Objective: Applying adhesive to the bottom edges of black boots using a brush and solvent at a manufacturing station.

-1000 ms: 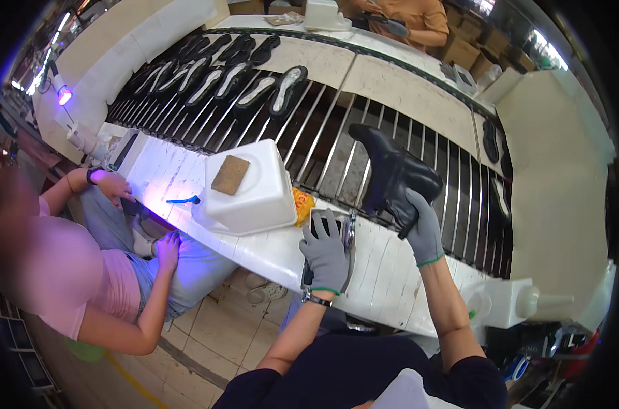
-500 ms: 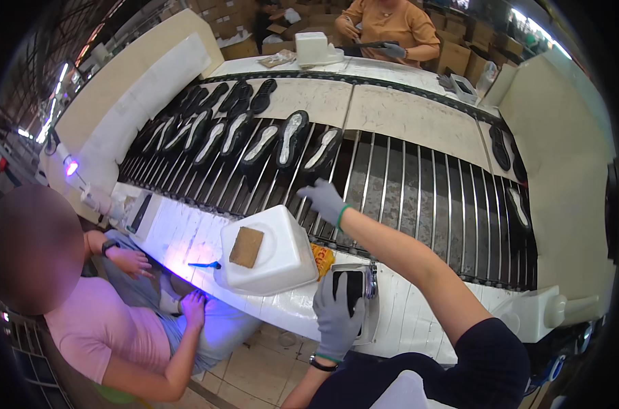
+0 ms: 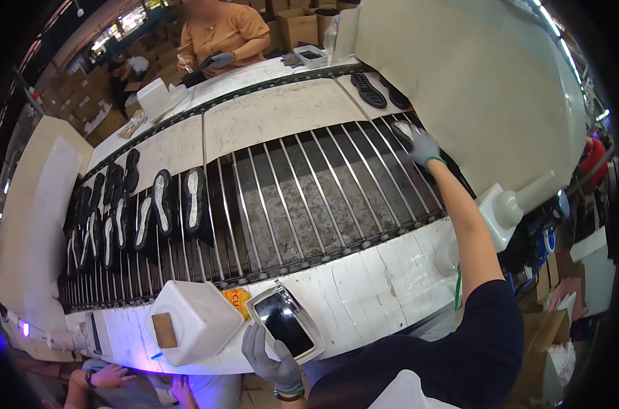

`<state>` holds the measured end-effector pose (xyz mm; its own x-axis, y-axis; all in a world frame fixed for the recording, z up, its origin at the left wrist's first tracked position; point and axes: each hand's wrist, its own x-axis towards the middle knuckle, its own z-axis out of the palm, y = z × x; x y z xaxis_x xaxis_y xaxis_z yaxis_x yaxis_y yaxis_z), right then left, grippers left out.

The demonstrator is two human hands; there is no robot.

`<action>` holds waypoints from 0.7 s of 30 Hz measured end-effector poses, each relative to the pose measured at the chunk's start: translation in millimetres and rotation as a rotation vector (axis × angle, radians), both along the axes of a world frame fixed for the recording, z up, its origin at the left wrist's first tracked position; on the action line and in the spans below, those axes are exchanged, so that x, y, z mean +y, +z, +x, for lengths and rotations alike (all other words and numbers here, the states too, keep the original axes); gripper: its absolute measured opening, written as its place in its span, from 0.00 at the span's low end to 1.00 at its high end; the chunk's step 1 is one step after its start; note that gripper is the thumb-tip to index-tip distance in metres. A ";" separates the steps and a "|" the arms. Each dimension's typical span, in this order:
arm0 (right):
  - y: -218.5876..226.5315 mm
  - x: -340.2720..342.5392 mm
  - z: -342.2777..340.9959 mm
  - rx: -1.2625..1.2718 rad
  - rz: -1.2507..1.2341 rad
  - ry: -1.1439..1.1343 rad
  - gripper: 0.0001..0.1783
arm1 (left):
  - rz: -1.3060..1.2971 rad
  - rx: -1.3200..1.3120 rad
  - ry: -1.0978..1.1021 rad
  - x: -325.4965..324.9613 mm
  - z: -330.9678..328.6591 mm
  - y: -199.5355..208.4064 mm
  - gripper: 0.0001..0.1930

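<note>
As I watch remotely, the nearer right hand [image 3: 424, 148], grip unclear, meets the black shoe [image 3: 403, 129], angled ten-to-four, at one o'clock from the empty, loosely spread left hand [image 3: 271, 360].

Bright centre; purple lamp [image 3: 25, 329] left — edges bowed

Upper left: cardboard boxes [image 3: 67, 95] stacked high; bright window-like openings [image 3: 130, 20] above. Upper right: tall cream panel [image 3: 487, 75]; strip lights [image 3: 570, 51] beyond. Left side: second cream panel [image 3: 33, 225]. Lower left: violet lamp [image 3: 25, 329], glow on white bench [image 3: 377, 290]. Lower right: open carton [image 3: 538, 358].
</note>
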<state>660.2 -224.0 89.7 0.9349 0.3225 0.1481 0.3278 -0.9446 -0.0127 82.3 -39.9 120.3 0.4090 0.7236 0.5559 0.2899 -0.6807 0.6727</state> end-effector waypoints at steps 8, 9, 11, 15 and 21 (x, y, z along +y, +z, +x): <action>6.2 -18.8 32.5 -0.117 0.033 0.206 0.30 | -0.021 -0.074 -0.082 -15.8 17.0 16.5 0.14; 31.7 -7.6 39.8 -0.010 0.024 0.236 0.30 | -0.039 -0.076 -0.072 -18.3 14.1 17.3 0.14; 74.9 17.1 35.4 0.019 0.142 0.342 0.31 | -0.059 -0.088 -0.065 -20.4 9.1 17.5 0.14; 124.0 79.2 -25.9 0.449 0.744 0.546 0.27 | -0.064 -0.088 -0.068 -18.0 1.1 16.6 0.14; 99.5 227.2 -130.7 0.886 1.113 0.606 0.22 | 0.013 -0.150 -0.028 -13.5 -20.1 25.8 0.14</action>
